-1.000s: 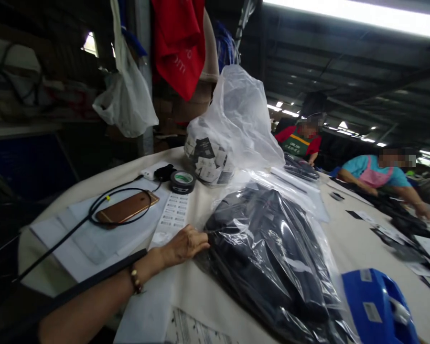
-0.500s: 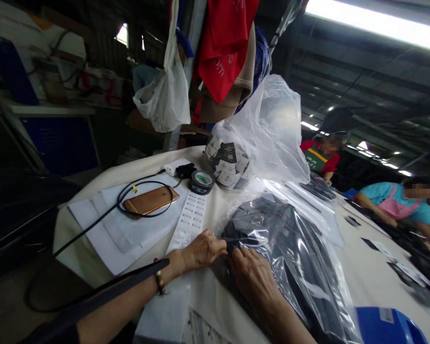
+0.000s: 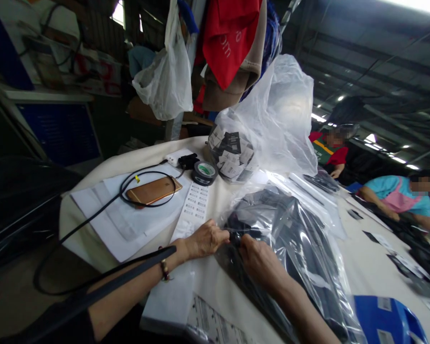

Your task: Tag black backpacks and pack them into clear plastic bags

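Note:
A dark garment (image 3: 268, 210) lies inside a clear plastic bag (image 3: 304, 267) on the table in front of me. My left hand (image 3: 206, 240) is closed in a pinch at the bag's left edge, on a dark end of the garment. Right beside it, my right hand (image 3: 260, 260) curls into a fist round the same dark piece, which shows in the short gap between the hands. The fingertips of both hands are partly hidden. Left of my hands runs a strip of barcode stickers (image 3: 196, 203).
A phone (image 3: 154, 191) with a looped black cable lies on white papers (image 3: 107, 224). Behind are a roll of black tape (image 3: 205, 172), a plastic bag of tags (image 3: 232, 153) and hanging cloths (image 3: 232, 43). A blue plastic object (image 3: 387, 317) sits front right. Two people work at the right.
My right hand has gone from fingers laid over the bag to a fist, slightly rightward. A dark piece now shows between my hands. The view has shifted a little.

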`<state>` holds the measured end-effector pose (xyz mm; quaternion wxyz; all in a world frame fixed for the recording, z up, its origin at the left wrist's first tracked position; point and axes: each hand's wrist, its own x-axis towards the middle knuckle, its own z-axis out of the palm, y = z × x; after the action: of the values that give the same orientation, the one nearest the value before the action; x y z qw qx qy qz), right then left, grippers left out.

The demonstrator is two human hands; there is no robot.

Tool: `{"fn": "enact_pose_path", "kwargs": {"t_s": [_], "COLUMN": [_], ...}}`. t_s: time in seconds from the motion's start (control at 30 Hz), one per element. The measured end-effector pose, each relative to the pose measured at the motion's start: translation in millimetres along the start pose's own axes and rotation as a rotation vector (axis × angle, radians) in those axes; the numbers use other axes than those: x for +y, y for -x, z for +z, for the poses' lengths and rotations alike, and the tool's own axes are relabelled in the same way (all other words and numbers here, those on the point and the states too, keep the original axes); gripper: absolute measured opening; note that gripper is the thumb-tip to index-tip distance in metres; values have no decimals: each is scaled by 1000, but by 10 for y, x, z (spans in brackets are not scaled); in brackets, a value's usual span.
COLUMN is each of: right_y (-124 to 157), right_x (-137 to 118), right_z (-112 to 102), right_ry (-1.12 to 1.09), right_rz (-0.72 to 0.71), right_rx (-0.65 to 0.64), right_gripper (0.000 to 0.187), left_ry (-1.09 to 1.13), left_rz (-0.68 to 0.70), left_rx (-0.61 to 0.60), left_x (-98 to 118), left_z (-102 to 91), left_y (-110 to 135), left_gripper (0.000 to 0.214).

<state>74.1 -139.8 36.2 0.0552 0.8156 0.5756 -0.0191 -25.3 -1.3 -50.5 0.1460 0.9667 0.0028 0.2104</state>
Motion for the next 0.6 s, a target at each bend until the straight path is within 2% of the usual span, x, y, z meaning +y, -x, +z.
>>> {"fn": "enact_pose_path", "kwargs": {"t_s": [0.1,0.17,0.3,0.43,0.6], "right_y": [-38,-57,-89,-130,-181], "right_x": [75,86,64,87,251], "right_z": [-61,-66,-78,-133,-136], "right_ry": [-50,-70,-4,59,12], "right_rz": [22,75,136,143,143], "right_rx": [-75,-89,-74,-74,-24], "right_gripper": [14,8,32,33,42], "left_ry": [15,29,45,37,19], "left_rz": [-2,-5,-16,-2,19], "left_rx": [-23,-38,-41,-13,17], "left_x": [-12,-28,-72,-103,-101], "left_z": [-7,-1,36,44,17], "left_y": [-1,2,7,13,24], "left_gripper": [19,21,26,30,34]}}
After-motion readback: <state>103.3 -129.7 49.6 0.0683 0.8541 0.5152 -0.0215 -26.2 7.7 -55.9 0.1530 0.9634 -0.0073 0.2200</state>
